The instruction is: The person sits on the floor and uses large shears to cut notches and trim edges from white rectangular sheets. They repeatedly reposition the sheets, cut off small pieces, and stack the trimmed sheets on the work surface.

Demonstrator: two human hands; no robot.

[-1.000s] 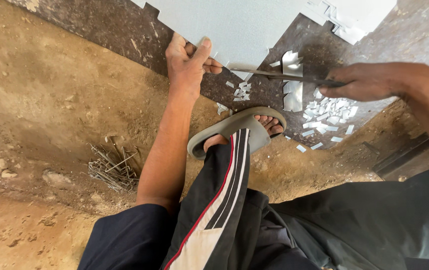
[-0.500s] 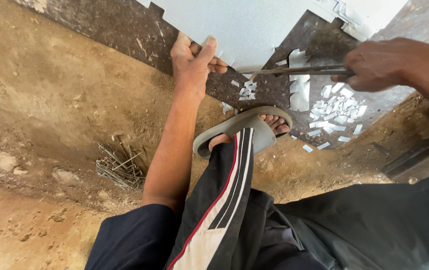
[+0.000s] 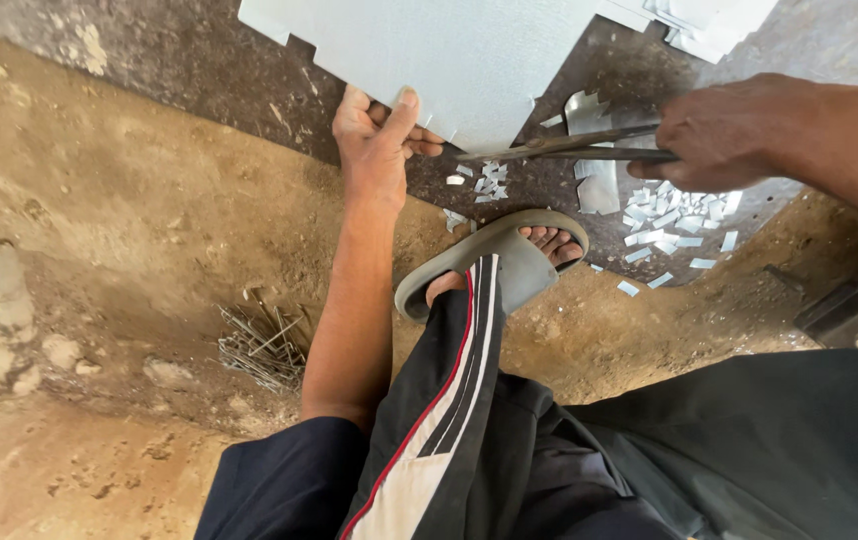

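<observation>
My left hand (image 3: 381, 150) pinches the near edge of the grey sheet metal (image 3: 449, 50) to steady it, while my right hand's (image 3: 739, 130) grip is closed on tin snips (image 3: 569, 148) just beside that edge.

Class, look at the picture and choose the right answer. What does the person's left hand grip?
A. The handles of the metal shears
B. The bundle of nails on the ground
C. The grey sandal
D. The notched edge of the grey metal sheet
D: the left hand pinches the notched lower edge of the grey metal sheet, while the right hand holds the metal shears.
</observation>
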